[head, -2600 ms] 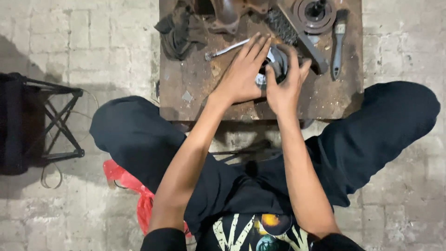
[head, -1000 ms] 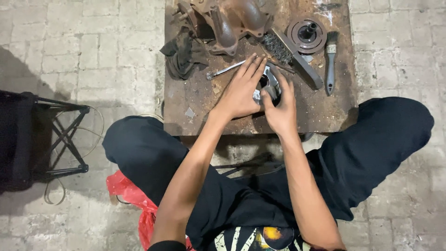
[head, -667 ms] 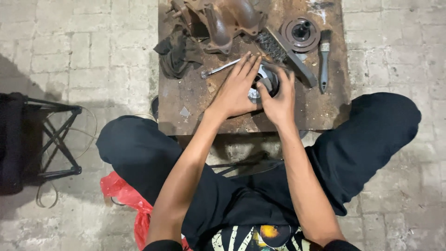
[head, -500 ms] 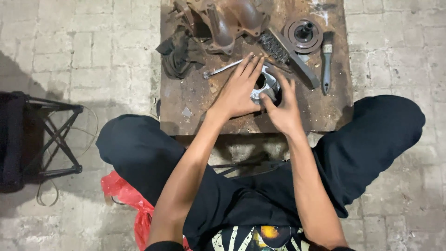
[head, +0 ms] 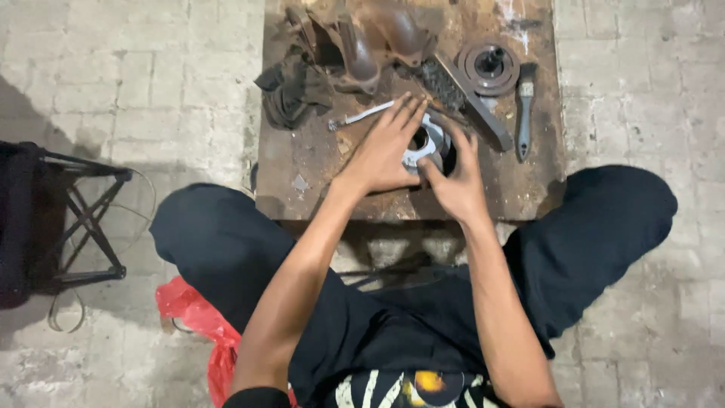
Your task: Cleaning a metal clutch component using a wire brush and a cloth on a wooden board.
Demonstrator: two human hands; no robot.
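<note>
Two hands, left hand (head: 384,151) flat, right hand (head: 457,181) cupped, clasp the round metal part (head: 427,141).

Even, fairly dim overhead light — flat and without glare. Soft shadow pools on the brick floor (head: 136,91) left of the fingers (head: 400,121) and beneath the table (head: 302,174) edge below them. Focus holds around the fingers; fine detail softens slightly — mild wide-angle stretch toward the frame corners.

On the low table (head: 302,181), the brush (head: 523,113) lies right of the round metal part (head: 427,142), wrench (head: 361,115) left.
</note>
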